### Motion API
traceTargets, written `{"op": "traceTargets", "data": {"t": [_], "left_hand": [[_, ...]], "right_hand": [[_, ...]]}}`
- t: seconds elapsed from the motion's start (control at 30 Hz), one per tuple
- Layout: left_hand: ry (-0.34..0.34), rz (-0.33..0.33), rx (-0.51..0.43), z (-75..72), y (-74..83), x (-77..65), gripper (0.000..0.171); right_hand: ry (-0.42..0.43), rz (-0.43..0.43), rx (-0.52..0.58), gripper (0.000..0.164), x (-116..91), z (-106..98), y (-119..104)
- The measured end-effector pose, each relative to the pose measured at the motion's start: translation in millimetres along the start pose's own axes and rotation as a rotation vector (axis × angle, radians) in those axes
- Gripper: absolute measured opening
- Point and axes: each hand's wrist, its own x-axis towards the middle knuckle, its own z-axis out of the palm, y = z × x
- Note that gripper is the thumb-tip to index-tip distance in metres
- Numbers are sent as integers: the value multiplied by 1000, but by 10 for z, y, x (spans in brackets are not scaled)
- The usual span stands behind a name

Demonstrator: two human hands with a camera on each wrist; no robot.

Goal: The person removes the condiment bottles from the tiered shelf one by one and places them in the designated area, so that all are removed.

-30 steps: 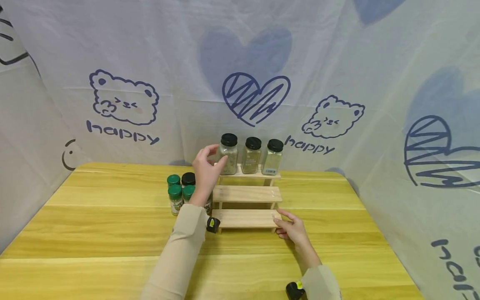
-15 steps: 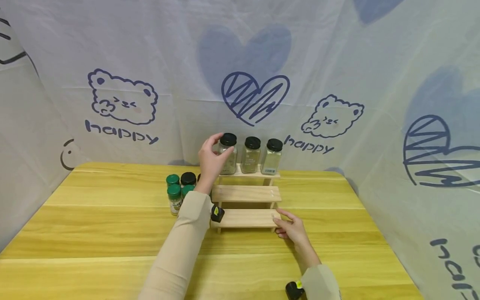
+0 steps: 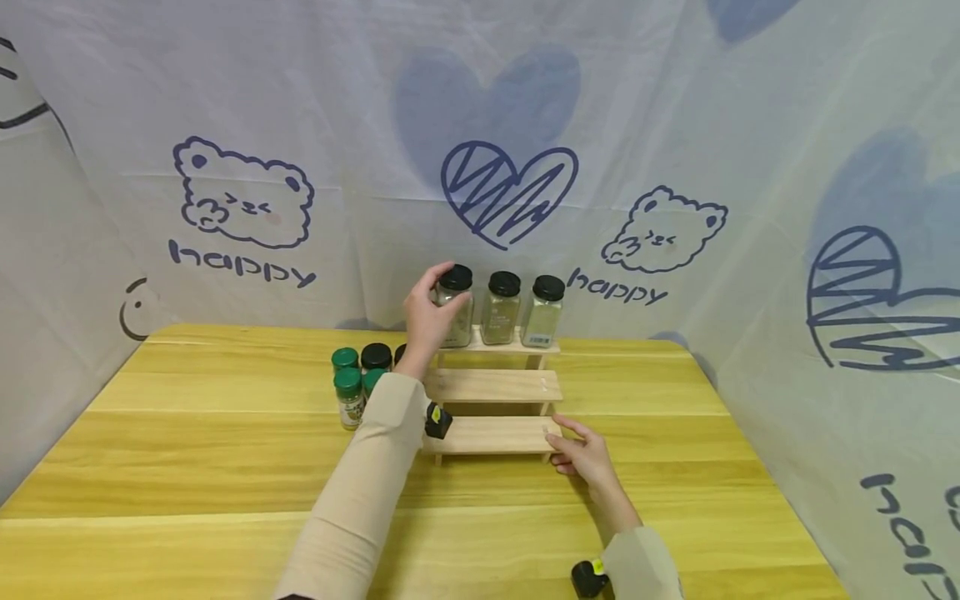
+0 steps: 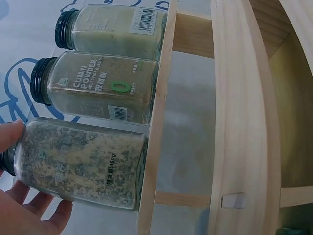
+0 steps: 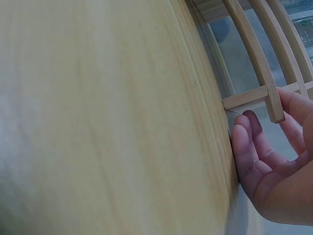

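Note:
My left hand (image 3: 426,318) holds the leftmost glass spice jar (image 4: 80,164) near its black lid, thumb on one side and fingers on the other. Flaky, speckled seasoning fills this jar, which stands upright on the top tier of a three-tier wooden shelf (image 3: 495,386). Beside it on that tier are a cumin powder jar (image 4: 100,88) and a jar of paler powder (image 4: 117,29), both black-lidded. At the right end of the lowest tier, my right hand (image 3: 588,458) pinches the board's corner between thumb and finger; its other fingers curl below the board (image 5: 254,58).
Left of the shelf stand several smaller spice bottles, some with green caps (image 3: 348,382) and some with black caps (image 3: 377,357), partly behind my left arm. A yellow wood-grain table (image 3: 187,467) bears everything. Printed white cloth (image 3: 360,108) hangs behind it.
My left hand has moved up along the leftmost jar, from its body to just below and beside the lid. The jars stay in place, and my right hand keeps its hold on the shelf.

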Motion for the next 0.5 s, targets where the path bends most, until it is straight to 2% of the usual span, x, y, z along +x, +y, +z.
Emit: {"op": "traceTargets", "data": {"t": [0.2,0.37,0.5], "left_hand": [[7,-43,-20,-8,5,0,42],[41,-99,-41,-18,47,0,42],[72,-104,-56,-33,76,-4,40]], "right_hand": [[-1,2,-4,44,-3,5,-15],[-7,5,0,46,-12,3,-19],[-11,2,4,47,-13,0,-16]]}}
